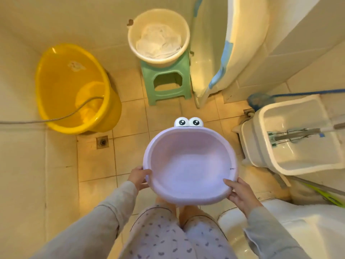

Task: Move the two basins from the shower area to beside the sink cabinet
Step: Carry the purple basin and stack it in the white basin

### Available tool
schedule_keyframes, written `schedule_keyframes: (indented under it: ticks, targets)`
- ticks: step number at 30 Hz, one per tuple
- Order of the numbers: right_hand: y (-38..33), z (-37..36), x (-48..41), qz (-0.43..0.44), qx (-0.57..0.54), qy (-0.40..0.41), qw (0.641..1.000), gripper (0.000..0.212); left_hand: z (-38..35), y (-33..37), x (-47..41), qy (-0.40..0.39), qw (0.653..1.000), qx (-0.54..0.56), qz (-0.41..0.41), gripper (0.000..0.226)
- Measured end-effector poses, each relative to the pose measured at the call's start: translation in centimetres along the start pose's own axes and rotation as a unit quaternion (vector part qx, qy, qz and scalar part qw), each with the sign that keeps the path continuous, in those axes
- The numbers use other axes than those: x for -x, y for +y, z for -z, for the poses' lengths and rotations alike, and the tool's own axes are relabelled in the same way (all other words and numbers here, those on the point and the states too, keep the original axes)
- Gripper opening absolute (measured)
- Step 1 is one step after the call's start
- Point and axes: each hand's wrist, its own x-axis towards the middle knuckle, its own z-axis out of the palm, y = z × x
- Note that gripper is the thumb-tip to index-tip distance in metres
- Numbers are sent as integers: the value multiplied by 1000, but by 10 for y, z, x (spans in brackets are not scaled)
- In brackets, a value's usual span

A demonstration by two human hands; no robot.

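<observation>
Fingers (139, 173) of both hands pinch the purple basin's (188, 165) near rim.
Cream basin (158, 25) sits far ahead.

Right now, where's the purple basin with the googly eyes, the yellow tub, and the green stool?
purple basin (190, 165): head view, on its inside bottom.
yellow tub (61, 79): head view, on its inner wall.
green stool (166, 69): head view, on its front edge below the seat.

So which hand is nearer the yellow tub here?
Left. The left hand grips the purple basin rim on the side facing the yellow tub; the right hand grips the opposite rim, farther away.
</observation>
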Motion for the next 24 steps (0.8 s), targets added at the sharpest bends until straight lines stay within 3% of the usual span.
schedule_keyframes:
  ticks: [11,17,24]
  targets:
    - [-39,-5,67,135,-71,7,988,44,9,57,49,-47,987,-23,-150,18]
    - [-22,-4,83,151,-153,29,976,46,1,89,42,-97,979,-79,-159,16]
    - [66,-15,100,109,-293,100,945,39,-11,113,21,-178,944,-242,-135,15]
